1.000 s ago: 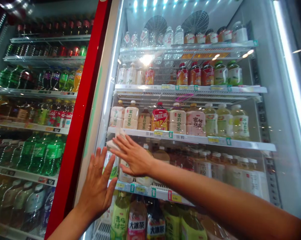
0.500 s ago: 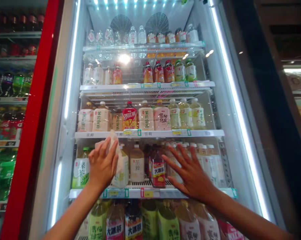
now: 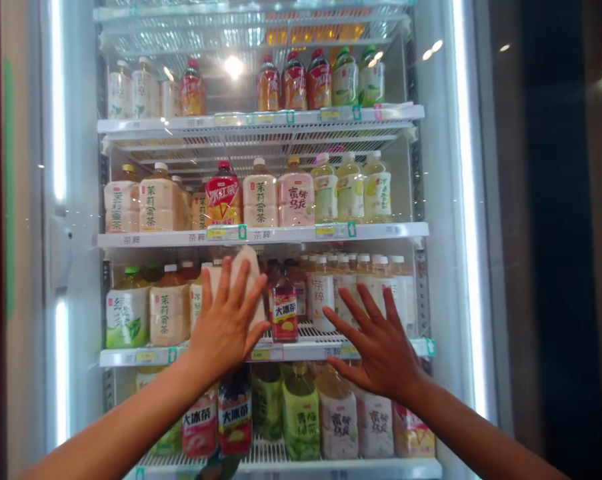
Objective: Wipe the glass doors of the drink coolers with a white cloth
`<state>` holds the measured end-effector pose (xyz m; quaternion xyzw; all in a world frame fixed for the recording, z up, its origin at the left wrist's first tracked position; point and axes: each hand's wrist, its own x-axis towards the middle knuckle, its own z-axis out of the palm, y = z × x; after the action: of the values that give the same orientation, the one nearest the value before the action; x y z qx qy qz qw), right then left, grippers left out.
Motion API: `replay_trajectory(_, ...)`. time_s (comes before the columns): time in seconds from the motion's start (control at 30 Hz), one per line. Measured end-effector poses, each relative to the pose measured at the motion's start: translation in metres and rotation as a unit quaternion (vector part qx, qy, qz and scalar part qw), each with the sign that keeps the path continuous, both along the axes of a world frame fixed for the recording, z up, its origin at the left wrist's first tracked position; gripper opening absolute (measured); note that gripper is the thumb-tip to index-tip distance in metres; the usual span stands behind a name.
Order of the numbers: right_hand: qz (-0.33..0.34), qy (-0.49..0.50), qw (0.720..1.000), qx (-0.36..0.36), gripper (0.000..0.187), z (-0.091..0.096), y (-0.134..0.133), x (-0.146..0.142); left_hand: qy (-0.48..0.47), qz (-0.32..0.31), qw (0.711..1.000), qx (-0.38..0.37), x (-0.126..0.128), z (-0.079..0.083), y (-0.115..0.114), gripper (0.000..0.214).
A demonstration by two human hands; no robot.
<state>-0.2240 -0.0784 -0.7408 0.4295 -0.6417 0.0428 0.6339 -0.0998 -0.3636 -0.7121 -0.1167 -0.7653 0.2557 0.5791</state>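
Note:
My left hand (image 3: 228,313) presses a pale cloth (image 3: 251,260) flat against the glass door, its fingers spread over it. The cloth sticks out above and to the right of the fingers; the rest is hidden under the hand. My right hand (image 3: 375,340) is open, fingers fanned out, at the glass to the right, with nothing in it. Behind the glass, between both hands, stands a dark-red tea bottle (image 3: 285,307). White-capped bottles (image 3: 323,293) are behind my right fingers, and a green-labelled bottle (image 3: 127,310) is left of my left hand.
The lit drinks cooler has several shelves of bottles, with a shelf edge (image 3: 265,235) just above my hands. Bright light strips (image 3: 468,200) run down both sides. A door handle or latch (image 3: 61,250) is at the left. Lamp reflections (image 3: 233,67) show on the glass.
The view has shifted closer and lower, and the shelves appear further left. My left hand has moved right with the cloth, nearer my right hand, its fingers more spread. My right hand stays spread.

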Motion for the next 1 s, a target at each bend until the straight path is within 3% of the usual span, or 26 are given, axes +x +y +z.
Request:
replay_trajectory(0.1, -0.001, -0.002, 1.0, 0.006, 0.092, -0.001, 0.002, 0.001, -0.083, -0.024, 0.984, -0.156, 0.0, -0.016, 0.013, 0.08)
replay_trajectory(0.17, 0.001, -0.003, 1.0, 0.009, 0.092, -0.001, 0.002, 0.001, -0.107, -0.032, 0.973, -0.202, -0.001, -0.011, 0.019, 0.074)
replay_trajectory(0.27, 0.007, 0.0, 1.0, 0.007, 0.092, -0.001, 0.002, 0.001, -0.047, -0.028, 0.995, -0.083, -0.008, 0.014, 0.025, 0.072)
replay_trajectory(0.33, 0.01, 0.002, 1.0, 0.004, 0.092, -0.001, 0.003, 0.001, -0.027, -0.017, 0.999, -0.037, -0.012, 0.018, 0.03, 0.075)
replay_trajectory(0.5, 0.011, -0.011, 1.0, 0.01, 0.096, -0.003, 0.005, 0.0, -0.12, -0.018, 0.97, -0.209, -0.007, -0.024, 0.031, 0.069)
replay_trajectory(0.57, 0.015, -0.01, 1.0, 0.01, 0.096, -0.003, 0.005, -0.001, -0.124, -0.022, 0.966, -0.228, -0.006, -0.018, 0.03, 0.067)
replay_trajectory(0.7, 0.016, -0.018, 1.0, 0.004, 0.095, -0.003, 0.005, 0.0, -0.058, 0.004, 0.994, -0.095, -0.013, 0.013, 0.035, 0.072)
replay_trajectory(0.77, 0.018, -0.022, 1.0, 0.003, 0.094, -0.003, 0.005, 0.001, -0.061, 0.003, 0.994, -0.086, -0.013, 0.003, 0.036, 0.075)
replay_trajectory(0.9, 0.019, -0.022, 0.999, 0.011, 0.093, -0.004, 0.005, 0.002, -0.116, -0.025, 0.971, -0.208, -0.003, -0.038, 0.027, 0.074)
replay_trajectory(0.93, 0.018, -0.022, 1.0, 0.013, 0.093, -0.004, 0.005, 0.002, -0.119, -0.03, 0.968, -0.221, -0.002, -0.037, 0.024, 0.073)
replay_trajectory(1.0, 0.016, -0.018, 1.0, 0.012, 0.091, -0.002, 0.007, 0.002, -0.102, -0.03, 0.976, -0.19, -0.001, -0.017, 0.02, 0.074)
